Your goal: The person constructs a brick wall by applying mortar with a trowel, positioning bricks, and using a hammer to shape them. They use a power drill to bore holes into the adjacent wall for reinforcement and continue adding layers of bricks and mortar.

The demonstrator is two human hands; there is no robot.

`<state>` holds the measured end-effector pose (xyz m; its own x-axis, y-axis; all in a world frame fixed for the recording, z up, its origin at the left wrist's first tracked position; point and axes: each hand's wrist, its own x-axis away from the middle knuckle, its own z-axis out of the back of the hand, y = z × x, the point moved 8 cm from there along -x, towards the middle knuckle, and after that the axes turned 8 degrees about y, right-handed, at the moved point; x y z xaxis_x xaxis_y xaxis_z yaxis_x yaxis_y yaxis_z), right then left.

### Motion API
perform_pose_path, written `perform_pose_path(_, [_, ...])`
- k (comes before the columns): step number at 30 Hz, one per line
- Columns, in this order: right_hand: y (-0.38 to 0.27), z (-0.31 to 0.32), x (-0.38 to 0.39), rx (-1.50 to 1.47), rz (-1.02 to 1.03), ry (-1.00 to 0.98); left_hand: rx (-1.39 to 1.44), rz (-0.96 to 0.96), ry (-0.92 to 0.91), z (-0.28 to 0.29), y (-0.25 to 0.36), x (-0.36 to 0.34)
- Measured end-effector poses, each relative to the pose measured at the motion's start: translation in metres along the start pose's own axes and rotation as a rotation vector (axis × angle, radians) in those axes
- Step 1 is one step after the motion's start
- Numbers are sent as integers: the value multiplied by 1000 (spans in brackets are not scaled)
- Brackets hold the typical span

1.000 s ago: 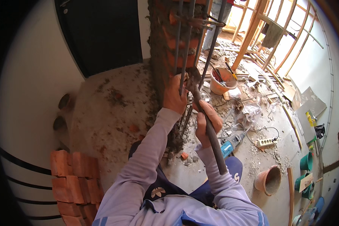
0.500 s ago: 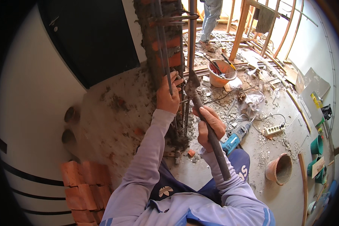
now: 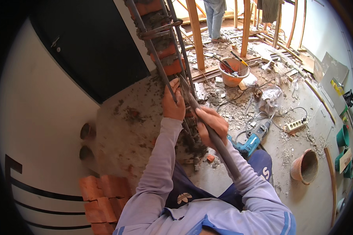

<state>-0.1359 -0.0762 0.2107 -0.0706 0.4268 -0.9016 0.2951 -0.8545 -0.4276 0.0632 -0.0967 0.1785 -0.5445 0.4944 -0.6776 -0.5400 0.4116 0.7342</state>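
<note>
A column of red bricks and grey mortar [image 3: 172, 69] rises in front of me, with steel reinforcing bars [image 3: 156, 58] and a tie ring along it. My left hand [image 3: 174, 102] reaches in behind a bar, its fingers curled against the column at the mortar. Whatever they grip is hidden. In my right hand [image 3: 212, 126] is a long-handled tool [image 3: 223, 152] with a thick round handle and a mortar-crusted metal head; its exact kind is unclear. The head rests close to the column, just right of my left fingers.
Red bricks [image 3: 102, 197] are stacked at lower left. On the right lie a teal power drill [image 3: 250, 144], a power strip [image 3: 296, 125] and an orange bucket [image 3: 304, 167]. Another bucket [image 3: 233, 74] holds tools amid rubble. A person [image 3: 214, 17] stands behind, near wooden posts.
The tool's head has swung up and left, closer to my left fingers. My left hand remains at the column. The view has shifted, so the surroundings appear moved and the column leans.
</note>
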Motion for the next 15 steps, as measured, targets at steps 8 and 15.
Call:
perform_pose_path(8, [-30, 94, 110, 28, -326, 61, 2, 122, 23, 7, 36, 9])
perform_pose_path(15, [-3, 114, 276, -230, -1238, 112, 4, -170, 31, 15, 57, -1])
